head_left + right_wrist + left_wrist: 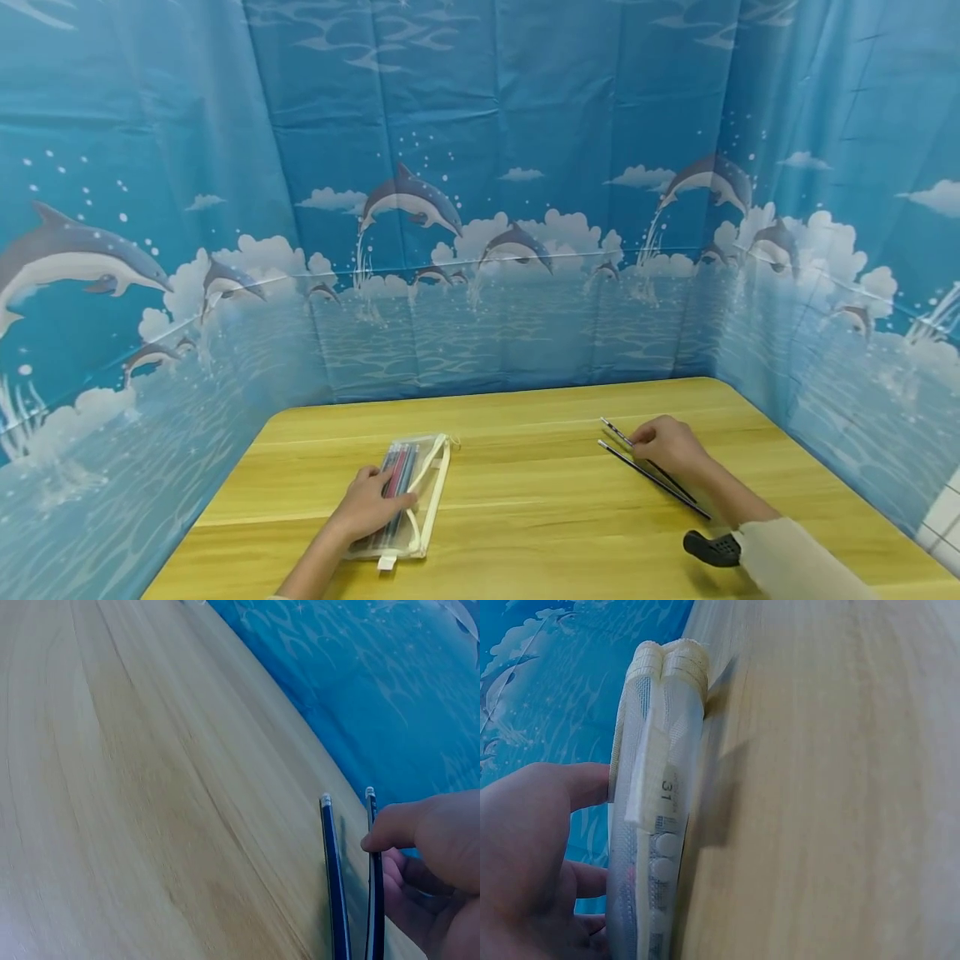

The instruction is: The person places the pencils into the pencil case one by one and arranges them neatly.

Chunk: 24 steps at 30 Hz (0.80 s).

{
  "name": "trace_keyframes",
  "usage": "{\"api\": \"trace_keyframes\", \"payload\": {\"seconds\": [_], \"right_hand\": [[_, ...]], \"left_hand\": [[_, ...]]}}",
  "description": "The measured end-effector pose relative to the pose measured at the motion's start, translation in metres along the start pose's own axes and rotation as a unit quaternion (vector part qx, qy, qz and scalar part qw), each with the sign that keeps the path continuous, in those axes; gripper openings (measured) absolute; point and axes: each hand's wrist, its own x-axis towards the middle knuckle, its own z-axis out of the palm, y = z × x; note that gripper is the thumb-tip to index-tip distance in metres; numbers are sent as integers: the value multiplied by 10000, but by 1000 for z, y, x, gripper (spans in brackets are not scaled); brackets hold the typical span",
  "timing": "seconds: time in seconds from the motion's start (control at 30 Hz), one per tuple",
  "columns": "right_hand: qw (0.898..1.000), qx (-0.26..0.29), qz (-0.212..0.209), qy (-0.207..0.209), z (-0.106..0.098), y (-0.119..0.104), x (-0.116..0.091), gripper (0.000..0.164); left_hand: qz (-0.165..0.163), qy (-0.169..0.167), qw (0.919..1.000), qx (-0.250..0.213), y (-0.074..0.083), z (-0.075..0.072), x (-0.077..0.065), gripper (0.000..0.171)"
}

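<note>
On the left of the table, my left hand rests on a clear pencil case with cream zip edging. Several dark pencils and a reddish one show through it. The left wrist view has the case lying on the table, with the thumb and fingers touching its upper side. Over on the right, my right hand pinches a dark pencil with a white-tipped end, between thumb and fingers. A second dark pencil lies beside it on the table, apart from the hand.
The yellow wood-grain table has rounded far corners. A blue dolphin-print curtain hangs along its back and sides. A black curved device sits at my right wrist, by the beige sleeve.
</note>
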Motion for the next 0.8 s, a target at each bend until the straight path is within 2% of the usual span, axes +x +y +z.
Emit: {"api": "trace_keyframes", "payload": {"seconds": [0.2,0.43,0.63,0.8], "right_hand": [[9984,450,313,-97,8,-16,6,20],[9861,1400,862,-245,20,-31,10,24],[9761,1887,1026,-331,29,-45,11,24],[9753,1966,915,-409,37,-57,14,24]], "left_hand": [[-5,35,10000,-24,-2,-1,0,88],[110,57,9999,89,-3,1,2,87],[217,59,9997,58,-2,2,1,86],[152,71,9998,48,-2,1,0,87]]}}
